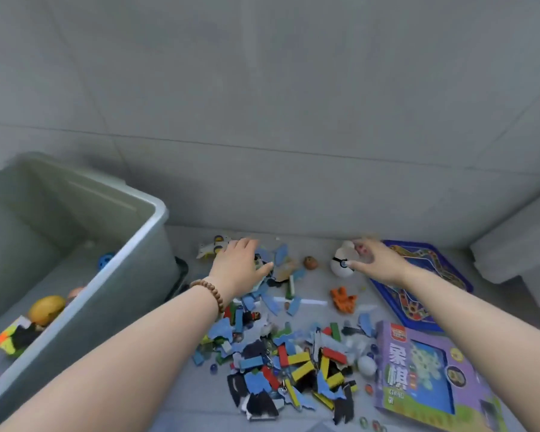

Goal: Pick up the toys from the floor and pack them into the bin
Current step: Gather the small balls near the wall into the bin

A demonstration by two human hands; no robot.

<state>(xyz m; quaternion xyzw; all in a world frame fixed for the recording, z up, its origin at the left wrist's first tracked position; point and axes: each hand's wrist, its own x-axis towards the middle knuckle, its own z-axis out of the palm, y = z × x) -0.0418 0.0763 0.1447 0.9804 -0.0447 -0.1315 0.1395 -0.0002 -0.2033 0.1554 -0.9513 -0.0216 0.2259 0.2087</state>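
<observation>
Both arms are reaching out at once, toward the far side of the mess by the wall. L hand (pixel 240 266) is going palm-down over the blue puzzle pcs (pixel 279 258), fingers straight and spread, gripping nothing. Prob lining up to sweep or scoop, since thin pcs lying flush on the floor (pixel 200 410) are awkward to pinch one by one. White toy car (pixel 211 248) is sitting just beyond its knuckles, partly hidden. R hand (pixel 378 260) is spreading wide toward the white ball (pixel 342 268) w/ the black band, thumb at or nearly at its side and the other fingers blurring above it. It isn't closing round it, and I can't tell if there's real contact. The wide spread fits a round thing that needs cupping. Bin (pixel 122 307) is standing open just L of the pile, right by the L arm, so carries are short. A yellow egg (pixel 46 310), a colour cube (pixel 8 338) and a blue ball (pixel 106 260) are lying inside. Most toys are on the floor though: the main heap of blocks (pixel 300 366) near the person, an orange figure (pixel 343 300), a small brown ball (pixel 310 262) between the hands, a purple box (pixel 418 385), and a blue game board (pixel 434 266) under the R arm. Plenty left to pack, I'd judge.
</observation>
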